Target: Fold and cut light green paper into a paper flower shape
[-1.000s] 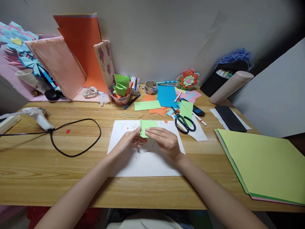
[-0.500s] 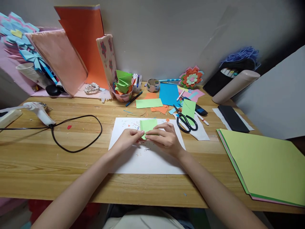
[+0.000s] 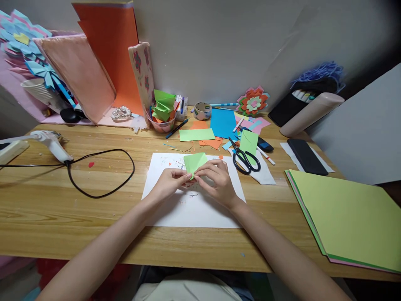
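A small piece of light green paper point(image 3: 194, 161) is pinched between my two hands, its near end gathered to a narrow point and its far end spread wide. My left hand point(image 3: 171, 180) grips the near end from the left with thumb and fingers. From the right, the fingertips of my right hand point(image 3: 217, 179) close on the same gathered end. Beneath both hands lies a white sheet of paper point(image 3: 200, 215) with pen marks and tiny paper scraps on it.
Black-handled scissors point(image 3: 243, 161) lie right of the white sheet, beside a green strip point(image 3: 196, 134) and blue paper point(image 3: 222, 123). A glue gun point(image 3: 50, 144) with a looped cord is at left. Stacked coloured sheets point(image 3: 347, 217) cover the right side. A tape roll point(image 3: 202, 111) stands behind.
The green paper's near end has been drawn together, so the piece now fans out from my fingertips. My right fingers have closed in toward my left thumb.
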Demonstrator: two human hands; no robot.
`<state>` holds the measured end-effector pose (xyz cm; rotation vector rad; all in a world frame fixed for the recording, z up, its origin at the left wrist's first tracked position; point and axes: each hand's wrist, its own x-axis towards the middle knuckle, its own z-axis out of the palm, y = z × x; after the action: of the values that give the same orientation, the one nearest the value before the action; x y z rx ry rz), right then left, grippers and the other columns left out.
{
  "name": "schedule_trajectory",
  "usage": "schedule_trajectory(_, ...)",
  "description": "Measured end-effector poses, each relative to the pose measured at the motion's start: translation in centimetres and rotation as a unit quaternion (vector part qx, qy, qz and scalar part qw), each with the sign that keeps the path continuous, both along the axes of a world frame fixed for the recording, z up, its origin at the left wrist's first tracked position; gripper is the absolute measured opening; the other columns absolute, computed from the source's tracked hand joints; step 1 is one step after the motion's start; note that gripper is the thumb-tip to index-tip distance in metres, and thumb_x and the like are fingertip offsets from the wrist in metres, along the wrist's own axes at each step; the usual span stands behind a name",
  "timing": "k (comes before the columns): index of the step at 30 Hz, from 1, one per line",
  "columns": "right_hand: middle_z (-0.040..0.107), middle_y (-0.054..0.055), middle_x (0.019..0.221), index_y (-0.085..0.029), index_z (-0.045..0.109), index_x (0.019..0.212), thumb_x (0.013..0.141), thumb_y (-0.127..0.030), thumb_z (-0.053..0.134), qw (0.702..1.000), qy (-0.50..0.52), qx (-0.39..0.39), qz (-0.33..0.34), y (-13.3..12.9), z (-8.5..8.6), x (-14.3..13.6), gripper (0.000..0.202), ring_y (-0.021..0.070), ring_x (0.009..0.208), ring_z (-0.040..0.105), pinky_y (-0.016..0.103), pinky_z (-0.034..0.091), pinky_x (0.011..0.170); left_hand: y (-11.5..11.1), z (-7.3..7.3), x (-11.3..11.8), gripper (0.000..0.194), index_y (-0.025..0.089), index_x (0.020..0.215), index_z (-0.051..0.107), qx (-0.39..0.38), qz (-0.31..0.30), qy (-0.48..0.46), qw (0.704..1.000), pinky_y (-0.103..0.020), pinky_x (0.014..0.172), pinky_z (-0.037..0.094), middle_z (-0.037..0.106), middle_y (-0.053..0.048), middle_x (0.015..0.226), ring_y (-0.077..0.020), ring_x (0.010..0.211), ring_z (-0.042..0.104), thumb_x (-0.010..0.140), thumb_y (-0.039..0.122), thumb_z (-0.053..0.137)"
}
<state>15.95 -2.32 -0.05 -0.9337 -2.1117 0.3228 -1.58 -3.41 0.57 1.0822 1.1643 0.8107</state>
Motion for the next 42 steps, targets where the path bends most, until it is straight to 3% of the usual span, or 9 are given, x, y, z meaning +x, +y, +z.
schedule_trajectory(8, 0.061, 0.004, 0.089, -0.022, 0.063, 0.078, 0.082, -0.021, 0.058, 0.997, 0.05, -0.052, -0.023, 0.0, 0.1, 0.1, 0.006, 0.021, 0.092, 0.051, 0.039, 0.037, 0.086, -0.2, 0.2, 0.0, 0.032, 0.013, 0.08, 0.072, 0.014, -0.003, 0.01, 1.0, -0.026, 0.066, 0.047, 0.072, -0.009, 0.08, -0.0164, 0.071, 0.063, 0.068, 0.042, 0.068)
schedule_trajectory(16, 0.062, 0.004, 0.09, -0.024, 0.065, 0.078, 0.08, -0.022, 0.062, 0.998, 0.02, -0.01, 0.06, 1.0, 0.4, 1.3, 0.004, 0.0195, 0.087, 0.052, 0.036, 0.039, 0.08, -0.3, 0.5, 0.2, 0.029, 0.013, 0.079, 0.072, -0.015, -0.011, -0.024, 1.0, -0.024, 0.064, 0.044, 0.071, -0.008, 0.076, -0.0151, 0.069, 0.061, 0.072, 0.04, 0.065)
schedule_trajectory(23, 0.059, 0.004, 0.085, -0.021, 0.064, 0.076, 0.078, -0.021, 0.062, 0.999, 0.021, -0.039, 0.024, 0.5, 0.6, 0.7, 0.003, 0.0193, 0.085, 0.051, 0.036, 0.038, 0.081, -0.2, 0.3, 0.3, 0.028, 0.012, 0.076, 0.072, 0.01, -0.009, -0.008, 1.0, -0.024, 0.066, 0.045, 0.071, -0.008, 0.076, -0.0155, 0.071, 0.062, 0.07, 0.039, 0.067)
schedule_trajectory(34, 0.056, 0.005, 0.099, -0.023, 0.066, 0.067, 0.072, -0.021, 0.069, 0.993, 0.073, -0.081, -0.048, 0.2, 1.3, 0.6, 0.006, 0.0233, 0.1, 0.049, 0.042, 0.039, 0.09, -0.4, 0.5, 0.4, 0.03, 0.013, 0.08, 0.073, 0.056, -0.014, 0.018, 0.998, -0.023, 0.061, 0.046, 0.071, -0.007, 0.077, -0.0156, 0.069, 0.062, 0.07, 0.041, 0.067)
schedule_trajectory(39, 0.053, 0.007, 0.111, -0.021, 0.066, 0.066, 0.066, -0.026, 0.074, 0.966, 0.198, -0.16, -0.047, 0.5, 0.8, 0.7, 0.01, 0.0232, 0.108, 0.051, 0.038, 0.045, 0.089, -0.4, 0.7, 0.7, 0.032, 0.011, 0.078, 0.072, 0.068, 0.015, 0.034, 0.997, -0.026, 0.06, 0.049, 0.072, -0.009, 0.079, -0.0178, 0.068, 0.064, 0.068, 0.041, 0.068)
schedule_trajectory(42, 0.062, 0.006, 0.091, -0.019, 0.064, 0.065, 0.064, -0.03, 0.075, 0.939, 0.243, -0.243, -0.015, 0.7, 0.3, 0.9, 0.016, 0.0204, 0.087, 0.06, 0.033, 0.051, 0.072, -0.5, 0.8, 0.9, 0.027, 0.012, 0.073, 0.071, 0.084, 0.019, 0.049, 0.995, -0.023, 0.056, 0.047, 0.072, -0.008, 0.075, -0.0157, 0.063, 0.062, 0.069, 0.038, 0.067)
